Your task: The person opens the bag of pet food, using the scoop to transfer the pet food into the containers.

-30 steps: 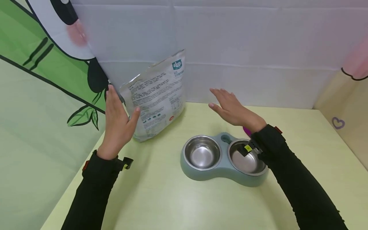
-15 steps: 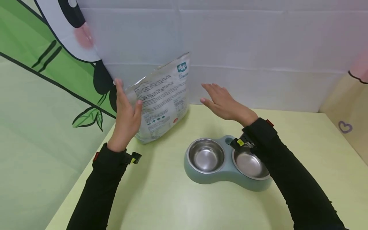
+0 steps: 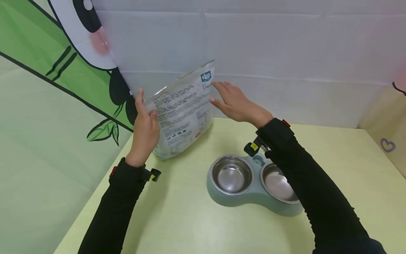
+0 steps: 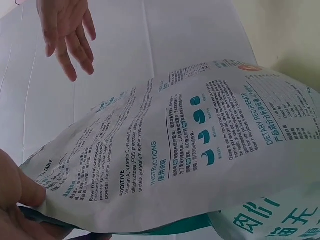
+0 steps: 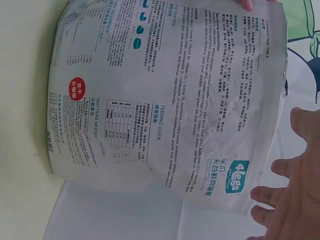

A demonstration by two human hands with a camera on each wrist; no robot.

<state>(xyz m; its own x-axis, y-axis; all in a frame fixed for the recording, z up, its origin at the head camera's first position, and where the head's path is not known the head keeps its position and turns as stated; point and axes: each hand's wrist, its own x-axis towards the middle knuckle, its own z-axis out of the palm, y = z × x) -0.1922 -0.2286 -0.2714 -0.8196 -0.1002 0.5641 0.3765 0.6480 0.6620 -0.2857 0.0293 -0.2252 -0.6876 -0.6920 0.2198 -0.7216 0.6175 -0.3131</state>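
Observation:
A white 4legs pet food bag [image 3: 184,116] leans upright near the back of the table, its printed back towards me. My left hand [image 3: 146,135] holds the bag's left edge; in the left wrist view its thumb [image 4: 31,192] presses on the printed side, with fingers underneath. With fingers extended, my right hand [image 3: 236,104] is at the bag's upper right corner. In the right wrist view its fingertips [image 5: 260,195] come right up beside the 4legs logo [image 5: 236,176].
A blue-green double pet feeder [image 3: 229,201] with two steel bowls [image 3: 233,176] stands in front of the bag, partly under my right sleeve [image 3: 311,176]. Behind the table [image 3: 190,225] hangs a pale printed cloth [image 3: 269,46], with a panda picture at the left.
My right hand has moved left to the bag's corner. My left hand has closed in from beside the bag and taken hold of its left edge.

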